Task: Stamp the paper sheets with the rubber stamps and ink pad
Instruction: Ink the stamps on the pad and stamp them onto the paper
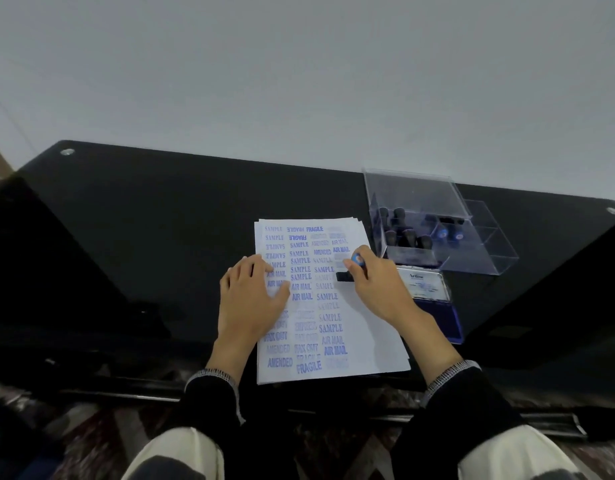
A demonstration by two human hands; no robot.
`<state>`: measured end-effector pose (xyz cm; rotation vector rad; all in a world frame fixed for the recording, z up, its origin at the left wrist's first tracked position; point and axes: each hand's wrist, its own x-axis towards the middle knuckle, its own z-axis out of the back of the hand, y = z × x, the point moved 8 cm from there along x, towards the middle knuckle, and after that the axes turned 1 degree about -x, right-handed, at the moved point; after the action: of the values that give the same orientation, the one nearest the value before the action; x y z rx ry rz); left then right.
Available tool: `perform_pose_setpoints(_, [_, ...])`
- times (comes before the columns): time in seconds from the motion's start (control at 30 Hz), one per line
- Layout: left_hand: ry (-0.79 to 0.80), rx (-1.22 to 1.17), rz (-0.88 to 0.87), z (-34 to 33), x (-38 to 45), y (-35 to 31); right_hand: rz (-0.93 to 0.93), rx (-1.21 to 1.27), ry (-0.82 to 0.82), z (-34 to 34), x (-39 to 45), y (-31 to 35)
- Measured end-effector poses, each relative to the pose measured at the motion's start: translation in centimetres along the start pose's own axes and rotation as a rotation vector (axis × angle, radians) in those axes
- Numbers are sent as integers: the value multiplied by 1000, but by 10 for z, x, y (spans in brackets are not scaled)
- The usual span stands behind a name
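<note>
Evidently the left hand point(252, 292) lies flat, fingers straight, pinning the stamped paper sheets point(328, 303) against shifting, while the right hand point(375, 282) grips a rubber stamp point(351, 268) on them; the opened ink pad point(434, 303) sits just beside for re-inking.

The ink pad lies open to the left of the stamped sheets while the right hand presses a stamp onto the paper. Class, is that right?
Not quite. The head view shows the ink pad open to the right of the stamped sheets, below the clear stamp box. The right hand does press a stamp onto the paper.
</note>
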<state>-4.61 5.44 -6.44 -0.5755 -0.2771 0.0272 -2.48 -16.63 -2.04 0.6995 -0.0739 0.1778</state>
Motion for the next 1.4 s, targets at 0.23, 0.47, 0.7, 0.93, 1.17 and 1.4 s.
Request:
perform_pose_setpoints(0.23, [-1,0,-2,-1,0,1,-4,-132,30,-6,1,1])
perform_pose_setpoints(0.47, [8,-4,8,-1,0,1,-2,-163,14,-6,0,1])
perform_pose_setpoints(0.7, [-1,0,9,0,0,0,-4,-210,-2,-6,0,1])
perform_pose_setpoints(0.93, [8,-1,16,-2,1,1,43,-191,-18,-9,-3,2])
perform_pose_setpoints(1.17, [0,-4,12,-1,1,1,46,-130,30,-14,3,1])
perform_pose_setpoints(1.4, [-6,7,4,-2,0,1,47,-97,51,-14,8,2])
